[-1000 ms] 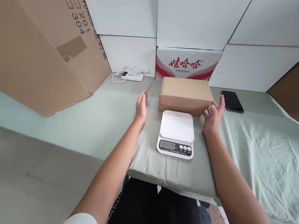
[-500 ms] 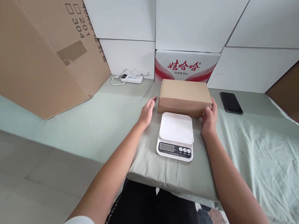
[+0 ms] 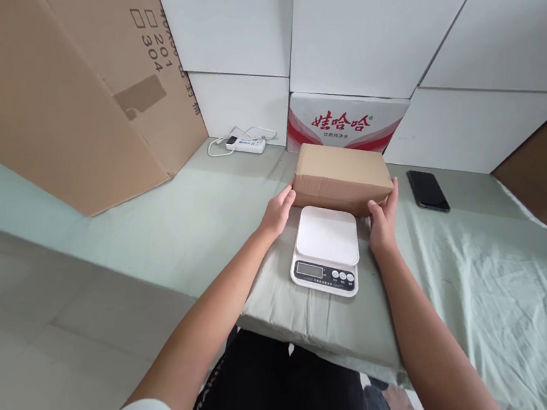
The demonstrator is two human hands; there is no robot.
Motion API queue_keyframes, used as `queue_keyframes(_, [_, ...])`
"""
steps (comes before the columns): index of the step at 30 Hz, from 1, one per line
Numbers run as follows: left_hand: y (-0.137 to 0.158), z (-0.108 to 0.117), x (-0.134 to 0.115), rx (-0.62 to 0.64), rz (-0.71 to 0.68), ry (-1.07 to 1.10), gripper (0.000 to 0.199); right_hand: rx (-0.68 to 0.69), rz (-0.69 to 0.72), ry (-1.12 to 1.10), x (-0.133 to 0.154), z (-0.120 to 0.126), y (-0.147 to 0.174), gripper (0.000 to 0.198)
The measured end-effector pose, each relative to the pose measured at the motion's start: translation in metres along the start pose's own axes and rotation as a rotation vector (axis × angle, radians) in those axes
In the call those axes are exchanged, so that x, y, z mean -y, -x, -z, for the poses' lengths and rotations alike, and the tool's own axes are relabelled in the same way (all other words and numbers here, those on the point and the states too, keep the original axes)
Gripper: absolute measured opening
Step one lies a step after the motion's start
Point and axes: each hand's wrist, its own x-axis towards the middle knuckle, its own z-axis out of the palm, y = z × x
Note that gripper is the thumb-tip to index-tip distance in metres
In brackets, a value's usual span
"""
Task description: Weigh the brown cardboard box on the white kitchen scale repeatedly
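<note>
A brown cardboard box (image 3: pixel 343 177) sits between my hands, just behind the white kitchen scale (image 3: pixel 328 249). My left hand (image 3: pixel 278 212) presses against the box's left front corner, thumb toward its front face. On the right, my right hand (image 3: pixel 383 216) grips the other end, with the thumb on the front face and the fingers along the side. The scale's white platform has nothing on it, and its display looks blank. Whether the underside of the box touches the table is hidden behind the scale.
A large carton (image 3: pixel 89 73) leans in from the left. White panels and a printed red-and-white box (image 3: pixel 344 123) line the back. A white power strip with a cable (image 3: pixel 245 143) lies back left, a black phone (image 3: pixel 428 190) at right, on the green tablecloth (image 3: pixel 191 221).
My left hand has moved right and come against the box's left end, where there was a gap before. My right thumb has shifted onto the front face. The view has shifted slightly.
</note>
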Motion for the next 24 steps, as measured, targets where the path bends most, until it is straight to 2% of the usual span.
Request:
queue_keyframes(5, [0.008, 0.005, -0.024, -0.023, -0.076, -0.045, 0.099, -0.018, 0.173, 0.058, 0.021, -0.005, 0.007, 0.113])
queue_keyframes(9, [0.022, 0.007, -0.032, -0.036, -0.137, 0.053, 0.095, -0.052, 0.276, 0.108, 0.054, -0.003, 0.025, 0.105])
queue_keyframes(13, [0.057, 0.014, -0.035, -0.031, -0.135, 0.147, 0.087, -0.052, 0.259, 0.144, 0.073, 0.011, 0.071, 0.096])
queue_keyframes(17, [0.095, 0.021, -0.035, -0.016, -0.075, 0.14, 0.09, -0.069, 0.196, 0.17, 0.076, 0.024, 0.112, 0.095])
queue_keyframes(20, [0.111, 0.023, -0.035, -0.033, -0.044, 0.134, 0.091, -0.077, 0.183, 0.176, 0.078, 0.025, 0.122, 0.092])
queue_keyframes(24, [0.117, 0.022, -0.038, -0.036, -0.034, 0.137, 0.091, -0.13, 0.204, 0.187, 0.079, 0.025, 0.12, 0.084])
